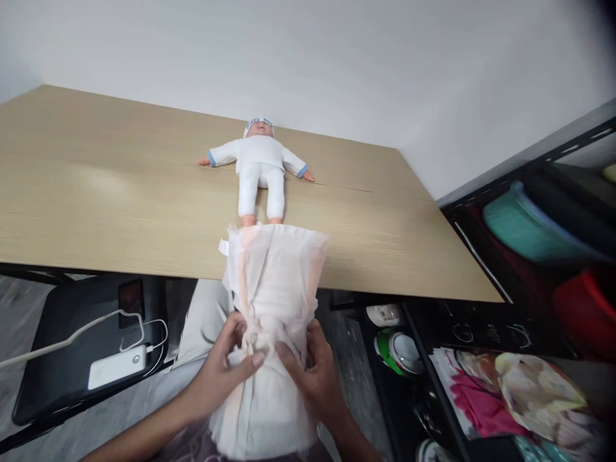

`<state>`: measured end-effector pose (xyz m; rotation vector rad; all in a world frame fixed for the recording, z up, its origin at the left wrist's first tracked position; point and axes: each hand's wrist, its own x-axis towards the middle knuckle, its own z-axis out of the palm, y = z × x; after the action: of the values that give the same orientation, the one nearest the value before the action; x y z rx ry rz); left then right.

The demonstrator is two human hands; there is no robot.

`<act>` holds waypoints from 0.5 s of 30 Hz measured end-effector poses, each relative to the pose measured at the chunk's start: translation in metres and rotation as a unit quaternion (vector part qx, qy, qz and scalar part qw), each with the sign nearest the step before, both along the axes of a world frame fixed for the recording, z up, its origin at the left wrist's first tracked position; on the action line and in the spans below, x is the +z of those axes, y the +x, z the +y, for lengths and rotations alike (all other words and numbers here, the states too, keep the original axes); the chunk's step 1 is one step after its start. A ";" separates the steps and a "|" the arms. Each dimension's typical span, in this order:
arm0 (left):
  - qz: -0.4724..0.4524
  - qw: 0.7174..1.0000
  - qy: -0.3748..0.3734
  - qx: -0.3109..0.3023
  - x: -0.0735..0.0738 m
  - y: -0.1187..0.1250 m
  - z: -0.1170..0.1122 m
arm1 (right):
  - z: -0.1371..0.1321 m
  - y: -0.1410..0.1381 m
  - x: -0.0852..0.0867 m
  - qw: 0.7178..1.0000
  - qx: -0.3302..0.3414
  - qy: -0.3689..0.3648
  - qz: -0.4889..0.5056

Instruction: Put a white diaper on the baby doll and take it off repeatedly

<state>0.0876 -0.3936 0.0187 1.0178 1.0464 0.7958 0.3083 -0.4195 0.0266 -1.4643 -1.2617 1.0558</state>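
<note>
A white diaper (276, 276) with peach-tinted edges is spread open lengthwise in front of me, its far end reaching over the table's near edge. My left hand (235, 356) grips its left side near the narrow, bunched middle, thumb on top. On the other side my right hand (312, 366) pinches the right edge, thumb pressed on the surface. The fingers under the material are partly hidden. Just past the diaper's far end lies a baby doll (261, 170) on its back, in white clothes with blue cuffs and a printed headband, arms spread and feet toward me.
The wooden table (120, 199) stands against a white wall. At lower left, a black chair (58, 340) bears a white power bank (118, 367) with cables. To the right are shelves with a teal bowl (529, 224), a red container (584, 314), cans (404, 351) and cloths (486, 404).
</note>
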 end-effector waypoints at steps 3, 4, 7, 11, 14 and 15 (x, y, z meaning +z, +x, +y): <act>-0.010 0.998 -0.049 0.037 -0.012 0.006 0.028 | 0.027 -0.013 -0.007 1.000 -0.007 0.003 -0.010; -0.030 0.995 -0.088 0.043 -0.016 0.008 0.034 | 0.033 -0.016 -0.012 1.000 -0.005 0.001 -0.021; -0.099 0.975 -0.190 0.059 -0.028 0.010 0.041 | 0.043 -0.016 -0.030 0.997 0.013 -0.019 -0.072; -0.102 0.967 -0.221 0.076 -0.039 0.008 0.040 | 0.047 -0.003 -0.044 0.978 -0.025 0.004 -0.209; -0.077 0.974 -0.202 0.074 -0.041 0.006 0.040 | 0.056 0.005 -0.039 0.946 -0.087 0.100 -0.296; -0.071 0.977 -0.190 0.068 -0.040 0.006 0.040 | 0.062 0.004 -0.035 0.937 -0.090 0.135 -0.309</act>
<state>0.0936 -0.3531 -0.0217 0.5608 1.1003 0.7306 0.3128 -0.3578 -0.0080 -1.7142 -1.5877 0.2749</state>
